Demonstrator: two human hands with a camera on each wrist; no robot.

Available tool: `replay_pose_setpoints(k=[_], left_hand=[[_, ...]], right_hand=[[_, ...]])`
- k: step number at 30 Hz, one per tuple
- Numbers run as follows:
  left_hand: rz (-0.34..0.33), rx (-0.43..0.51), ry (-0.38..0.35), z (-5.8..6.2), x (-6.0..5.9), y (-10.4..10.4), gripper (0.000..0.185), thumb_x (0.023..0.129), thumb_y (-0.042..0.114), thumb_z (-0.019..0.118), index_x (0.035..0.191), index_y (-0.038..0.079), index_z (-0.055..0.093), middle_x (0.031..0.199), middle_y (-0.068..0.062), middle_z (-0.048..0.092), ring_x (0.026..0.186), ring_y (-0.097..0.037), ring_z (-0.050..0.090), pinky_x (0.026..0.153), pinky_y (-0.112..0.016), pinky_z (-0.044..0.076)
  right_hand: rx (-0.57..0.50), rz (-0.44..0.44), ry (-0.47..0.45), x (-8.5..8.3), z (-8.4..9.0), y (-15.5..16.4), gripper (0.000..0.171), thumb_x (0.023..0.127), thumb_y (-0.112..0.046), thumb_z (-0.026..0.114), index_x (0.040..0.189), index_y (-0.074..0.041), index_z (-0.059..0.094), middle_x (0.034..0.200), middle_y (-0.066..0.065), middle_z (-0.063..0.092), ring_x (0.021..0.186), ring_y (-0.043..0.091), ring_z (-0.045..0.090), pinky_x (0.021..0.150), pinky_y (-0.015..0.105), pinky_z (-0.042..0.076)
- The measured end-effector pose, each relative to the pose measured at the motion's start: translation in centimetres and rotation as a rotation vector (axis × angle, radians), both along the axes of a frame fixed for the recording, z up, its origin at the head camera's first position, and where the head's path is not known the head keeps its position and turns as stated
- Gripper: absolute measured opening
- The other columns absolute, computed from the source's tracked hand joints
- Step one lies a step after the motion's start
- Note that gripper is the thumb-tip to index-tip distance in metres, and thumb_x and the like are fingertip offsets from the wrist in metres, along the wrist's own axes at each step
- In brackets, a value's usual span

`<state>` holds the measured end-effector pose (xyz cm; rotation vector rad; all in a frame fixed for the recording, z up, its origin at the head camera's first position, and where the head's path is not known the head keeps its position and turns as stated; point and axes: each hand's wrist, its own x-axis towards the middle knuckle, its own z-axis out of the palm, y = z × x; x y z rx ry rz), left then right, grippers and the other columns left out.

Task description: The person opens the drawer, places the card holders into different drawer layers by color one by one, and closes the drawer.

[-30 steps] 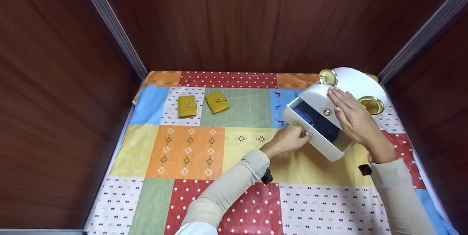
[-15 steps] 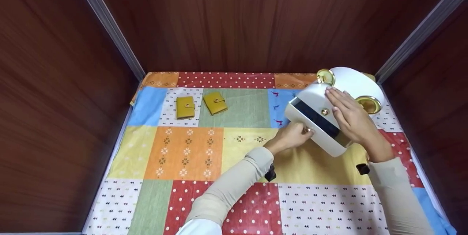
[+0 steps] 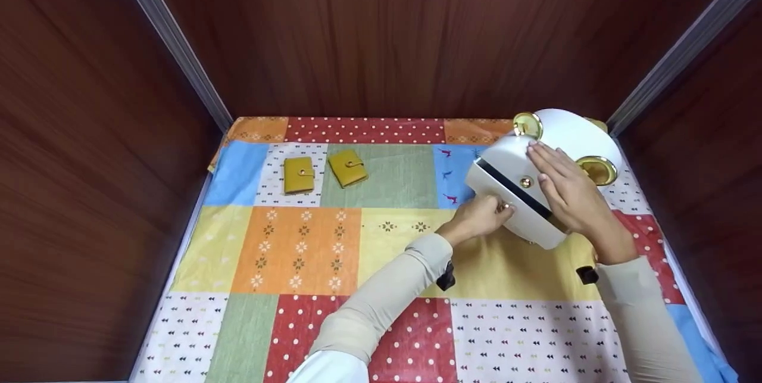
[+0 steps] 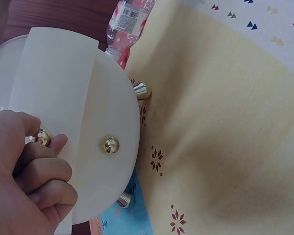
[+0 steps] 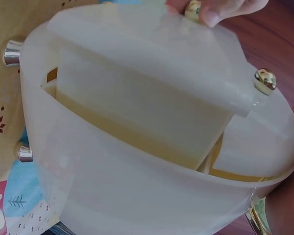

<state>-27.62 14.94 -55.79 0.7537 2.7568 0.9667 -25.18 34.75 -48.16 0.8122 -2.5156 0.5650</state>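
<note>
Drawer [image 3: 511, 195] of the white jewellery box [image 3: 550, 159], nearly shut, looks to be the step in hand: only a thin dark slit shows above its front. The left hand [image 3: 479, 219] pinches the drawer's small gold knob [image 4: 40, 137] between thumb and curled fingers. Beyond it, the right hand [image 3: 565, 189] lies flat, fingers straight, on the box's top, bracing it. My reading: the next move calls for a short, straight push on that knob while the box is held steady. The box is glossy white and rounded, with gold knobs, gold rings and small metal feet; it stands at the far right of the patchwork cloth [image 3: 297, 246] on the surface. Well left of the box lie two yellow wallets [image 3: 298, 174].
</note>
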Motion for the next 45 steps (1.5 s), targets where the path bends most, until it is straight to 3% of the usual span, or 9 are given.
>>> replay_pose_setpoints(k=[11,20,27,35,41,45], left_hand=[[-0.002,-0.023,0.041,0.2,-0.5,0.7,0.037,0.11,0.041,0.056,0.094,0.014,0.074,0.081,0.005,0.069,0.064,-0.007,0.057,0.056,-0.02,0.044],[-0.003,-0.008,0.039,0.2,-0.8,1.2,0.031,0.11,0.04,0.056,0.124,0.018,0.074,0.113,0.003,0.078,0.095,-0.007,0.072,0.077,-0.021,0.056],[0.019,-0.031,0.014,0.3,-1.1,1.6,0.031,0.11,0.044,0.056,0.116,0.019,0.073,0.105,0.006,0.077,0.089,-0.006,0.07,0.075,-0.024,0.056],[0.015,-0.004,0.005,0.1,-1.1,1.8,0.034,0.11,0.043,0.057,0.133,0.02,0.068,0.12,0.005,0.077,0.106,-0.006,0.073,0.086,-0.021,0.058],[-0.019,0.047,-0.006,-0.3,-1.4,1.4,0.036,0.109,0.045,0.057,0.13,0.018,0.07,0.108,0.005,0.078,0.091,-0.005,0.071,0.074,-0.018,0.055],[-0.05,0.078,-0.039,-0.8,-1.7,0.5,0.036,0.107,0.049,0.06,0.113,0.017,0.076,0.093,0.007,0.076,0.074,-0.004,0.066,0.063,-0.017,0.05]], right_hand=[[-0.004,-0.005,0.012,0.0,-0.2,0.0,0.047,0.109,-0.008,0.049,0.156,-0.004,0.051,0.163,0.018,0.05,0.155,0.033,0.044,0.135,0.035,0.019],[-0.005,-0.004,0.008,-0.1,-0.4,0.0,0.049,0.109,-0.007,0.048,0.158,-0.006,0.05,0.164,0.015,0.049,0.153,0.039,0.045,0.135,0.037,0.019],[0.006,-0.006,0.02,-0.2,-0.4,0.0,0.048,0.109,-0.007,0.047,0.157,-0.005,0.05,0.164,0.015,0.049,0.152,0.039,0.046,0.135,0.037,0.019],[0.005,-0.004,0.024,-0.1,-0.4,0.1,0.048,0.109,-0.006,0.047,0.157,-0.004,0.05,0.163,0.017,0.05,0.152,0.041,0.046,0.135,0.036,0.019],[0.01,-0.015,0.016,-0.1,-0.4,0.1,0.048,0.109,-0.007,0.047,0.158,-0.005,0.05,0.163,0.016,0.049,0.152,0.039,0.046,0.135,0.036,0.018],[0.013,-0.022,0.004,0.0,-0.4,0.1,0.049,0.11,-0.008,0.047,0.159,-0.006,0.048,0.165,0.015,0.048,0.154,0.037,0.044,0.135,0.037,0.018]])
